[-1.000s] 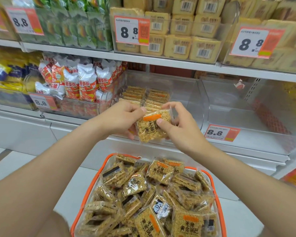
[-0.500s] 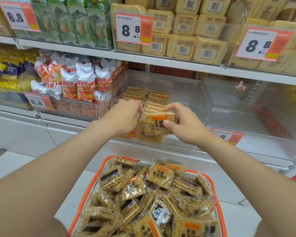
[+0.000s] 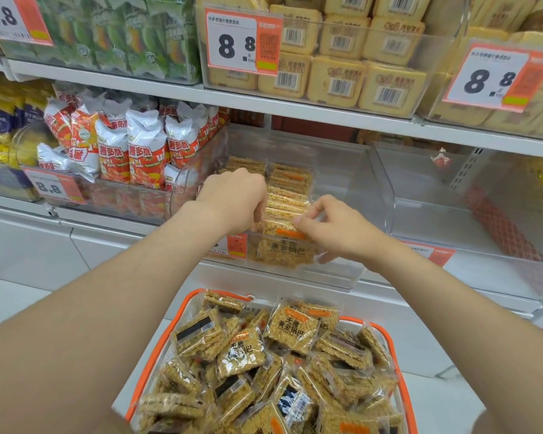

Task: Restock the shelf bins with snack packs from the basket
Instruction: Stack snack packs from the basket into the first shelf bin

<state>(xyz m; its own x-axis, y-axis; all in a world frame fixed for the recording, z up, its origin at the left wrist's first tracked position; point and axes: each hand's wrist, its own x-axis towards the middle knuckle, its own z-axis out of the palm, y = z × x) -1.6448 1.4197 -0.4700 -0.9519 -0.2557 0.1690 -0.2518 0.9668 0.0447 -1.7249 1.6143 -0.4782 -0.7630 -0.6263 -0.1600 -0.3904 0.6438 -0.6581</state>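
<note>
Snack pack stands in the clear bin, top edge pinched by left hand and right hand

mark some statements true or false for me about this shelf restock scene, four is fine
1. The left hand and right hand both hold one snack pack at the front of the clear bin. True.
2. The basket is empty. False: it is piled with packs.
3. The basket's rim is blue. False: it is orange.
4. The bin to the left holds red and white bags. True.
</note>
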